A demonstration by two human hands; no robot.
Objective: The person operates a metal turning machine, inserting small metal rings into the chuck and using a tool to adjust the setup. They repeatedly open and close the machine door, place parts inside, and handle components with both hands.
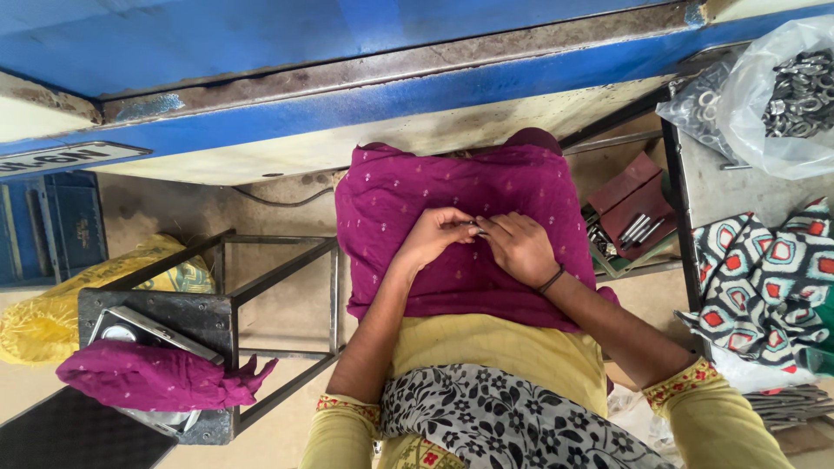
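Note:
My left hand [434, 236] and my right hand [519, 246] meet over a magenta cloth [460, 191] spread across my lap. Together the fingertips pinch a small dark metal part [477, 228] between them. The part is mostly hidden by the fingers. A dark band circles my right wrist. Both sleeves are yellow with patterned cuffs.
A black metal stool frame [261, 287] stands at left with a magenta cloth bundle [156, 373] and a metal plate on it. At right are a box of metal rods [638, 227], a plastic bag of metal rings [804, 91] and a patterned cloth [773, 269]. A blue machine beam [347, 95] crosses above.

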